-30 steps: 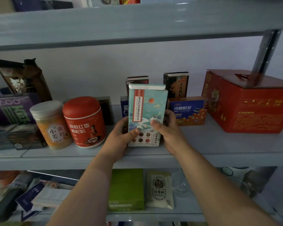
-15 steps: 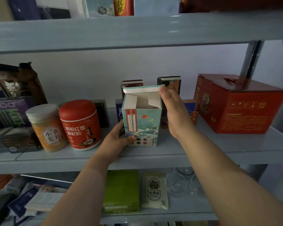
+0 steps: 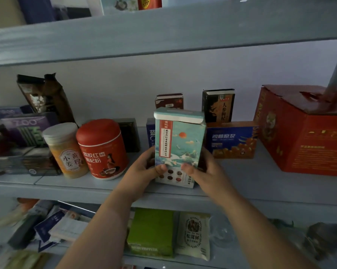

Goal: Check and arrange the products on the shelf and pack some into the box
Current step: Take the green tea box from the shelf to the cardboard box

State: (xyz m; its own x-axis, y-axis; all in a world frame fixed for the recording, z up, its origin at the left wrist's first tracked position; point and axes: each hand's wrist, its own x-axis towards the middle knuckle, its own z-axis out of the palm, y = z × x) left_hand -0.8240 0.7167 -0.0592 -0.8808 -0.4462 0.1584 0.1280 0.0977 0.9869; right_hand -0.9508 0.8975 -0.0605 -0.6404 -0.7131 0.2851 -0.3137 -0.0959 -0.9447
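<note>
1. Head view, task item: teal carton [image 3: 180,146], upright, its base on or just above the front edge of the middle shelf [image 3: 260,183]. The top flap is folded down, with its right corner seeming slightly proud.
2. Head view, neighbours: red canister [image 3: 101,148] and yellow jar [image 3: 64,150] stand to the left and a blue box [image 3: 231,139] just behind to the right. A large red carton [image 3: 303,136] sits at the far right.
3. Head view, lower shelf: green box [image 3: 151,232] and pale sachet [image 3: 194,234], lying among loose packets.
4. Progress, as judged: one product is under inspection and the rest of the row looks roughly ordered. Nothing is seen packed. Whether the large red carton is the packing box cannot be told, so packing appears wholly outstanding.
5. Left hand [image 3: 142,167]: curled round the carton's lower left edge, thumb pressed on the front face, fingers hidden behind.
6. Right hand [image 3: 206,171]: curled round the lower right edge in the same way, thumb on the front.
</note>
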